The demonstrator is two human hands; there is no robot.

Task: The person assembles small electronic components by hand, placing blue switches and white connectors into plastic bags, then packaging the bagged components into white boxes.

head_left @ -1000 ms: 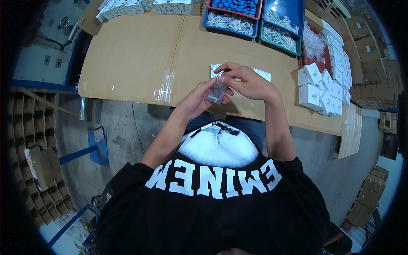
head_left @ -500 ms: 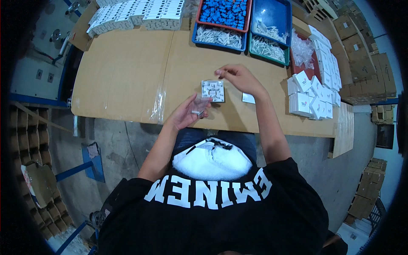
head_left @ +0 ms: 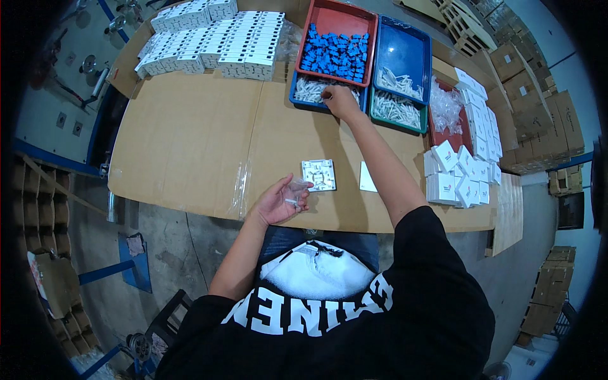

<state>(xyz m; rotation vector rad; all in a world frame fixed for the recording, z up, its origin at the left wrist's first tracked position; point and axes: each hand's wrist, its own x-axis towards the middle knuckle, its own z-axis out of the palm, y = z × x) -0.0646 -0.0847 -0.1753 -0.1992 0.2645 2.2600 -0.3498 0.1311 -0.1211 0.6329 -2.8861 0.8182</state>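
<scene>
In my left hand (head_left: 273, 204), low over the near part of the table, a small clear plastic bag (head_left: 296, 188) is held with fingers curled round it. A short white piece (head_left: 291, 201) shows at the bag. My right hand (head_left: 341, 101) is stretched far forward at the blue tray of small white pieces (head_left: 309, 90), fingertips bent together; whether anything is between them is hidden. Just beyond the left hand lies a square white box with printed drawings (head_left: 318, 175). Beside my right forearm is a white card or flat box (head_left: 367, 177), partly covered by that arm.
A red tray of blue parts (head_left: 335, 56) rests above the white pieces. Right of it stand a blue tray (head_left: 403, 47) and a green tray (head_left: 398, 111). White boxes are stacked at far left (head_left: 247, 44) and right (head_left: 446, 187), near a red tray with clear bags (head_left: 447, 104).
My right hand has moved forward from beside the square box to the tray of white pieces. My left hand still holds the bag. The whole view has shifted, so the table appears lower.
</scene>
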